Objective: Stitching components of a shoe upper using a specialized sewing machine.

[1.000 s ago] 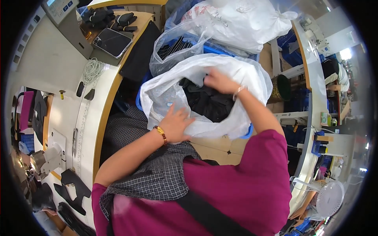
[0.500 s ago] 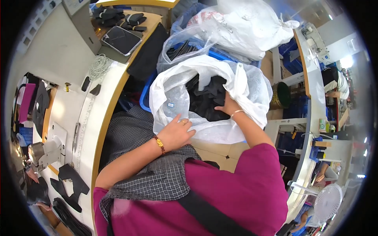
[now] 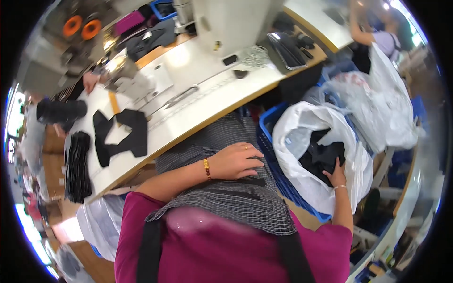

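Observation:
My left hand (image 3: 236, 162) rests over the checked apron (image 3: 222, 203) on my lap, its fingers loosely apart and holding nothing. Off to the right, my right hand (image 3: 337, 176) reaches into a white plastic bag (image 3: 295, 162). Its thumb and fingers close on a black fabric piece (image 3: 325, 153) among others in the bag; some fingertips are hidden by the cloth. The bag sits inside a blue basket (image 3: 283, 188). On the white table to the left lie a cut-out black fabric piece (image 3: 134, 134) and a stack of black strips (image 3: 77, 165).
A sewing machine (image 3: 137, 87) stands on the white table (image 3: 198, 108). Scissors (image 3: 181, 96), coiled cord (image 3: 255, 56) and a tablet-like dark device (image 3: 287, 49) lie along it. Another full plastic bag (image 3: 373, 108) stands beyond the basket. A co-worker's hand (image 3: 90, 82) shows across the table.
My view has turned left, so the table fills more of it and the bag sits farther right. My left hand has left the bag's rim for my lap; my right stays in the bag.

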The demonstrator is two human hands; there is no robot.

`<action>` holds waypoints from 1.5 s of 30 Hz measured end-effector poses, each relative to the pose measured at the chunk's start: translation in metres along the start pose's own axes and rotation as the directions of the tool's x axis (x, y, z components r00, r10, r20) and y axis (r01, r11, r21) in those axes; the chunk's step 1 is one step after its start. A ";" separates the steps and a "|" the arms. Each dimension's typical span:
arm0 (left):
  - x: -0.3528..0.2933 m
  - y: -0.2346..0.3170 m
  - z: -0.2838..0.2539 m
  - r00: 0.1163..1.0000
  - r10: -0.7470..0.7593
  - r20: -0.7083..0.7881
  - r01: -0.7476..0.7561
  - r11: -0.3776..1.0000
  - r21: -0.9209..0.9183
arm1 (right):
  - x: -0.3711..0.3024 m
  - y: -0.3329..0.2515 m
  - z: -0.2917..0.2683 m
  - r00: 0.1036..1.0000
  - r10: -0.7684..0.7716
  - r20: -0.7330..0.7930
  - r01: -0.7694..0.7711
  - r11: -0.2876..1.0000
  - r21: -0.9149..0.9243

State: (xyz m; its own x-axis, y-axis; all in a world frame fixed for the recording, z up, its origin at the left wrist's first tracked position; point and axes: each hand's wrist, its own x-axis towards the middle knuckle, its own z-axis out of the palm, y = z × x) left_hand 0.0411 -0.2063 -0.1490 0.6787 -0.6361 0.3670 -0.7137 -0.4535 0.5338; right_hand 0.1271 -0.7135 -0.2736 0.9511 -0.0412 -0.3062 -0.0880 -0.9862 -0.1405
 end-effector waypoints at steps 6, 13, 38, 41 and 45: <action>-0.074 0.016 -0.045 0.971 -0.196 -0.137 0.210 0.974 0.091 | 0.020 -0.010 0.003 0.999 -0.043 -0.010 0.035 0.916 -0.399; -0.081 -0.020 -0.099 0.706 -0.377 -0.599 0.641 0.700 0.315 | 0.028 0.018 -0.016 0.981 -0.185 -0.052 0.160 0.936 -0.315; 0.073 -0.174 -0.087 0.851 -0.301 -0.431 0.504 0.699 0.507 | -0.060 -0.085 -0.197 0.925 -0.377 0.045 0.380 0.923 -0.060; 0.074 -0.177 -0.087 0.835 -0.317 -0.449 0.520 0.720 0.459 | -0.054 -0.077 -0.221 0.946 -0.276 0.172 0.255 0.958 0.134; 0.076 -0.159 -0.099 0.853 -0.239 -0.464 0.464 0.754 0.465 | -0.069 -0.057 -0.240 0.955 -0.290 0.055 0.257 0.910 0.326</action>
State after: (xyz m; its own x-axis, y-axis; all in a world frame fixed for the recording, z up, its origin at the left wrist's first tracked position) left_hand 0.2238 -0.1211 -0.1308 0.8297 -0.1445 0.5391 -0.3034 -0.9275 0.2184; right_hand 0.1370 -0.6929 -0.0186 0.9179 0.2555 -0.3035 0.0683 -0.8554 -0.5135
